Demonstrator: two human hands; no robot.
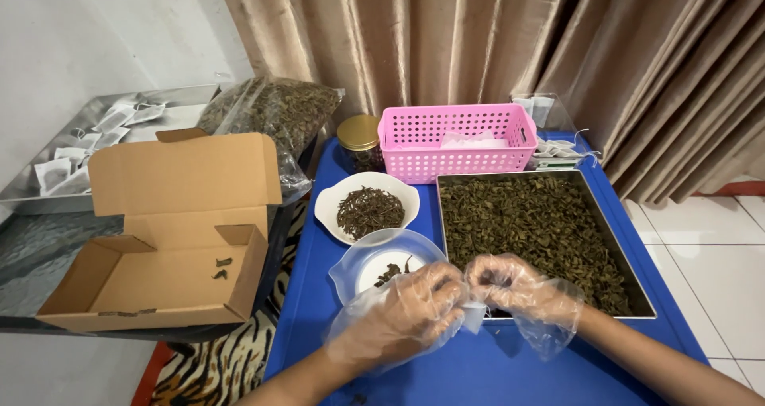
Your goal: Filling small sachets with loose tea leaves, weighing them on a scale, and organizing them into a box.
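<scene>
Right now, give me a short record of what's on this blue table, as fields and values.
left hand: gloved, pinching a small white sachet
right hand: gloved, on the same sachet
tray: metal tray of dried leaves, right of the hands
bowls: clear bowl by the left hand; white bowl of dark strands behind it
behind: pink basket, gold-lidded jar
left side: open cardboard box
</scene>
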